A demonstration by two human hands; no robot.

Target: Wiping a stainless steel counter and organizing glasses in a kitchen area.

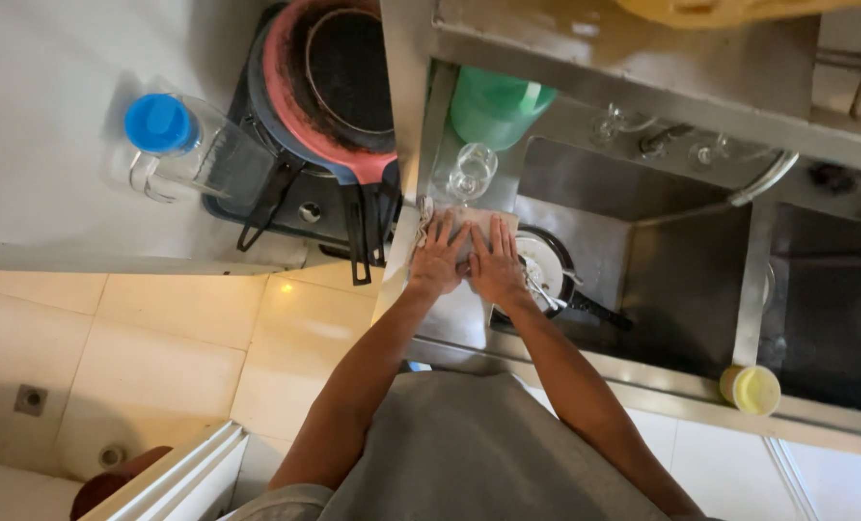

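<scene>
Pressing both palms flat, fingers spread and gripping nothing, I held my left hand [437, 259] and right hand [497, 264] on a pale folded cloth [465, 224] at the steel sink's left ledge [450, 318], mid-frame. I judged this a wiping step; the next stroke needed steady pressure away from the clear stemmed glass [471, 172]. My hands hid most of the cloth.

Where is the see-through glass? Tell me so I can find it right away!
Look at the metal sink and go to its left edge, where both hands press a pale cloth. Just beyond the left hand and right hand stands the glass, in front of a green cup. It is the only clear, stemmed thing there; the cup beside it is solid green.
</scene>
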